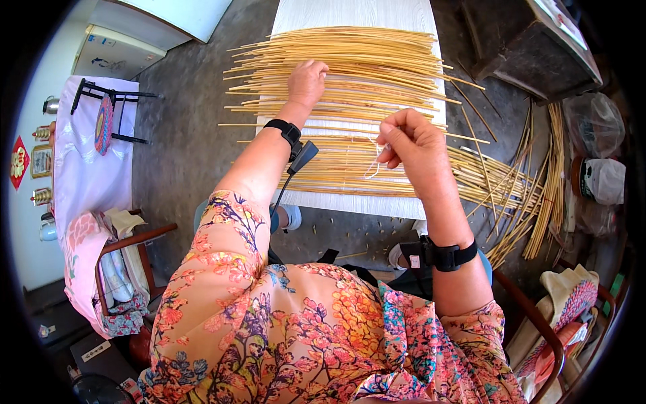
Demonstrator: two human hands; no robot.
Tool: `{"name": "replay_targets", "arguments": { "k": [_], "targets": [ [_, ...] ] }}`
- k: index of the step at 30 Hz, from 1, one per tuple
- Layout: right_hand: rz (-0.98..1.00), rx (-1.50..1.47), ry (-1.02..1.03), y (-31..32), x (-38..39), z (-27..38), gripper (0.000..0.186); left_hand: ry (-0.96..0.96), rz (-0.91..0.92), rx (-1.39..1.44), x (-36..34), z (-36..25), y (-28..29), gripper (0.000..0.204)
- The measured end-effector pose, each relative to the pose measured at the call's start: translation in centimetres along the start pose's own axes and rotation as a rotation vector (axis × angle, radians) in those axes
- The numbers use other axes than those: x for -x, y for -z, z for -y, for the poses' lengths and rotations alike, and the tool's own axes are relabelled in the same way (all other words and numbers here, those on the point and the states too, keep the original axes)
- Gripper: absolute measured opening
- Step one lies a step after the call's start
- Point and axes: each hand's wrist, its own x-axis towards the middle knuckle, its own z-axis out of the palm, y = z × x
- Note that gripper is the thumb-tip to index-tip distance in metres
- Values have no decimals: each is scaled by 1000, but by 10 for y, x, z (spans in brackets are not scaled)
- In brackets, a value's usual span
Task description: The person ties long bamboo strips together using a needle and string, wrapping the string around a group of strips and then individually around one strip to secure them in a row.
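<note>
Many thin yellow reed stalks (363,50) lie side by side across a pale wood-grain table (356,13). Closer to me, a band of stalks (323,168) lies in even rows, with fine white thread lines crossing it. My left hand (306,84) is over the far stalks, its fingers curled down among them; whatever the fingertips grip is hidden. Above the near band, my right hand (416,145) pinches a white string (374,165) between thumb and fingers, and a loop of it hangs down. One single stalk (464,137) stretches across the gap between the two groups.
More loose stalks (538,195) spill to the floor at the right, beside a dark wooden cabinet (538,47). Plastic-wrapped items (602,178) stand at the far right. At left are a cloth-covered table (101,182) with a folding stool (124,101), and a chair (145,249) piled with fabric.
</note>
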Motion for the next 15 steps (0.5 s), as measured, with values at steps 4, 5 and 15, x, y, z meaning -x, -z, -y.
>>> {"name": "replay_targets", "arguments": {
  "k": [4,5,15],
  "targets": [
    [-120,-40,39,3,-1,6,8,-9,59,57,1,-9,-2,5],
    [-124,-50,46,4,-1,6,10,-17,98,62,2,-11,-4,3],
    [-150,-65,21,4,-1,7,11,-106,47,-43,6,-32,-16,5]
  ]
}}
